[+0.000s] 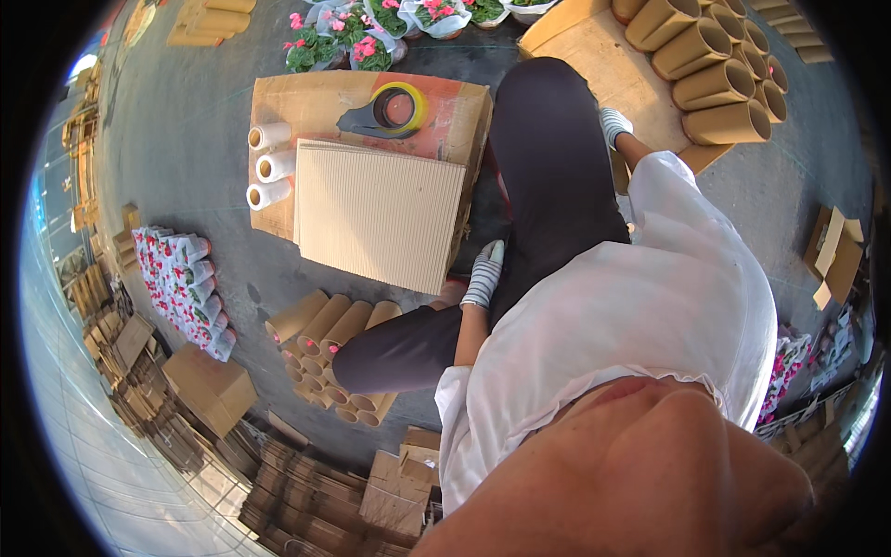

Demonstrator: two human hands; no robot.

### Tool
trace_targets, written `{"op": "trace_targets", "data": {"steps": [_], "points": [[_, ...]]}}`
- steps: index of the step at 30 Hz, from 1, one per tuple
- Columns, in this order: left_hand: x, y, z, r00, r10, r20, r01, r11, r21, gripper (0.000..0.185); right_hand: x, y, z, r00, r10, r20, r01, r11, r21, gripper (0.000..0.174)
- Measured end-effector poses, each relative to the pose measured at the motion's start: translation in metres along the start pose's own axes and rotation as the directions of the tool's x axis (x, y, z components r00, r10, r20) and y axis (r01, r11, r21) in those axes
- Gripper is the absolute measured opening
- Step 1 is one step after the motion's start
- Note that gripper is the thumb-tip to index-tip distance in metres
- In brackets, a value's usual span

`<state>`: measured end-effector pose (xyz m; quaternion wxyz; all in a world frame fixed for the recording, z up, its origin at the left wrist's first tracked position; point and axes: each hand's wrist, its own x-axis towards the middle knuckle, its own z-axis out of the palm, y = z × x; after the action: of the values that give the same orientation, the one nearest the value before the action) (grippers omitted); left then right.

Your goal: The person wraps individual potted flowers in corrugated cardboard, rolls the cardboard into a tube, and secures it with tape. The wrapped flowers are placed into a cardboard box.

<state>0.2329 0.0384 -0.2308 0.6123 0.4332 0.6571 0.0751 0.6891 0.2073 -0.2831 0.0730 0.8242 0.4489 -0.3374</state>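
Note:
My left hand (485, 273), in a striped glove with pale fingertips, rests by the inside of my bent leg, its fingers held together. Just beyond it lies a stack of corrugated cardboard sheets (379, 216) on a large cardboard box (306, 97). On the outer side of my other leg, my right hand (615, 125) wears a matching glove and is partly hidden by the knee. It is beside an open carton (581, 59) holding several cardboard tubes (713, 83). Whether either hand grips anything is unclear.
A yellow-and-black tape dispenser (390, 111) and three rolls of clear film (271, 167) lie on the box. More cardboard tubes (330, 331) stand near my left knee. Wrapped pink-flowered plants (369, 31) line the far side; another group (184, 282) stands left, near a closed carton (209, 386).

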Motion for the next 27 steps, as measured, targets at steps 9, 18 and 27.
{"op": "trace_targets", "data": {"steps": [9,18,27], "points": [[0.062,-0.066,0.067,0.973,-0.093,0.211,0.061,0.986,0.155,0.068,0.061,-0.093,-0.107,0.859,-0.241,-0.451,0.392,0.877,0.278,0.058],[0.121,0.0,0.128,0.935,0.096,0.343,-0.04,0.985,-0.167,0.04,0.145,-0.16,-0.165,0.933,-0.293,-0.211,0.285,0.956,-0.066,0.043],[0.053,0.114,0.048,0.978,0.205,-0.027,-0.202,0.975,0.091,0.051,0.108,-0.175,-0.201,0.706,-0.392,-0.589,0.427,0.9,-0.087,0.034]]}}
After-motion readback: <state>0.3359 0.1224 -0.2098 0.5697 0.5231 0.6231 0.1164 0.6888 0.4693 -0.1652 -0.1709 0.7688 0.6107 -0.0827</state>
